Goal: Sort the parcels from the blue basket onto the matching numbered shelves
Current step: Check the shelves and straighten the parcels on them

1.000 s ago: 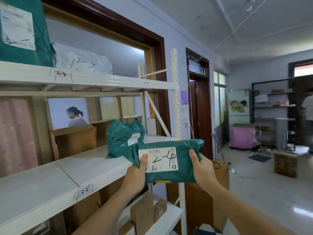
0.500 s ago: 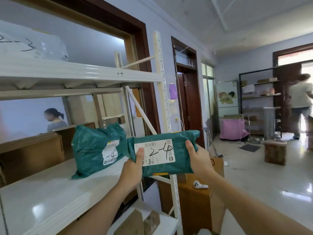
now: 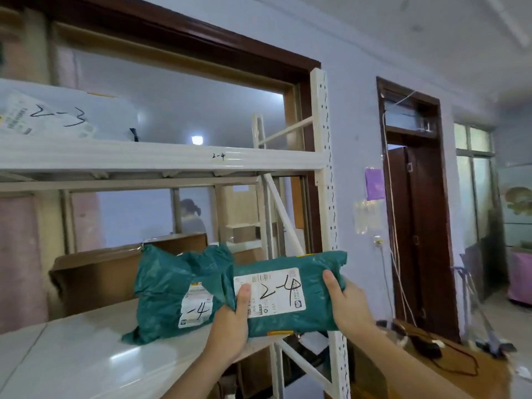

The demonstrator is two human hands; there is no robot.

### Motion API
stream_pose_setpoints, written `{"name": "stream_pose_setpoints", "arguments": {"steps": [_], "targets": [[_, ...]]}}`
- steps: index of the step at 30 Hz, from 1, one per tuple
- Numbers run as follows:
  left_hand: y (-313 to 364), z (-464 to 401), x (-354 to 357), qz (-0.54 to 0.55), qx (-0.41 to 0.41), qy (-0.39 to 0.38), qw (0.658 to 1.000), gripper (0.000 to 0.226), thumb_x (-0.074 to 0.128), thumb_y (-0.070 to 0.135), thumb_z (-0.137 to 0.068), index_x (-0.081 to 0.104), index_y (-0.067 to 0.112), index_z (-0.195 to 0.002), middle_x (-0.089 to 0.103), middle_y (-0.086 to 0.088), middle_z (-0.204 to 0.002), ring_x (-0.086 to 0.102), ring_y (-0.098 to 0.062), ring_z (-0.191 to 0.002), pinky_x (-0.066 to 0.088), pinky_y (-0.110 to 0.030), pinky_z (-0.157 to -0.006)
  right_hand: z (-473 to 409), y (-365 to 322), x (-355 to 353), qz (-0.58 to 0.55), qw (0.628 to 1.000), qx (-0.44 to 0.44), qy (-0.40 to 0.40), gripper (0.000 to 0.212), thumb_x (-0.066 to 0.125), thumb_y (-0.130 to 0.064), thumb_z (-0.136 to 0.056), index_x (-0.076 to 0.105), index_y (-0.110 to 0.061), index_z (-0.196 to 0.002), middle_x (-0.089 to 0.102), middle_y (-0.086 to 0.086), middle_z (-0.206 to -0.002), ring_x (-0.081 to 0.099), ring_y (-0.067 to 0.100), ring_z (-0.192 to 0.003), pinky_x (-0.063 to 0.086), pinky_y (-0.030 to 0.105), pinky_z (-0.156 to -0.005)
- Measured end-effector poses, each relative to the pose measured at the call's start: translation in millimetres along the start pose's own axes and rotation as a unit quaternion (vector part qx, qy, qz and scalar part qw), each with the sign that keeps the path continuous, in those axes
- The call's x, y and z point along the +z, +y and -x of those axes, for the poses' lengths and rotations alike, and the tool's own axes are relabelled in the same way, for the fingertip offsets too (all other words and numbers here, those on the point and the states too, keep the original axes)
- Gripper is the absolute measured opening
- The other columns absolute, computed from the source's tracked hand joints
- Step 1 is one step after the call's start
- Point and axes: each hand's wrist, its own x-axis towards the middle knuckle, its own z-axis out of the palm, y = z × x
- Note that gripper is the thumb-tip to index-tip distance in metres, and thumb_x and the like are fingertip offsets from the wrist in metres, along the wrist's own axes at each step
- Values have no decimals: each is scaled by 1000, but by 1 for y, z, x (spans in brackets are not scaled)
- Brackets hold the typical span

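I hold a green parcel [image 3: 312, 295] with a white label marked "2-4" in both hands, level with the right end of the lower white shelf [image 3: 86, 355]. My left hand [image 3: 233, 321] grips its left end, thumb on the label. My right hand [image 3: 345, 300] grips its right end. Just left of it a second green parcel [image 3: 169, 286], its label ending in "-4", stands on the lower shelf. Above, the upper shelf's front edge [image 3: 172, 158] carries the handwritten mark "2-4". A pale parcel [image 3: 49, 119] marked "2-3" lies on the upper shelf at the left.
The white perforated shelf post [image 3: 326, 197] stands right behind the held parcel. Brown cardboard boxes [image 3: 100, 275] sit at the back of the lower shelf. A cardboard box [image 3: 431, 370] with a cable on top stands at lower right. A dark wooden door [image 3: 414, 226] is beyond.
The view has tilted up and turned left, so the upper shelf's "2-4" mark and the "2-3" parcel now show. Both hands keep the same grip on the parcel.
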Motion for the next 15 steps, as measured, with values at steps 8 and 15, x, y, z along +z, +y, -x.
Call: {"name": "stream_pose_setpoints", "arguments": {"steps": [8, 15], "targets": [[12, 3, -38, -71, -26, 136, 988, 68, 35, 79, -83, 70, 23, -98, 75, 3, -84, 70, -15, -75, 55, -29, -68, -33, -8, 48, -74, 991, -32, -108, 38, 47, -56, -93, 68, -25, -97, 76, -5, -87, 73, 4, -77, 54, 14, -61], [115, -3, -112, -127, 65, 191, 971, 51, 31, 74, -90, 64, 35, -93, 73, 8, -100, 70, -9, -85, 60, -30, -79, -76, -105, 85, -112, 979, -103, -137, 39, 46, -54, -99, 68, -22, -93, 75, -6, -83, 72, 6, -77, 54, 16, -62]]}}
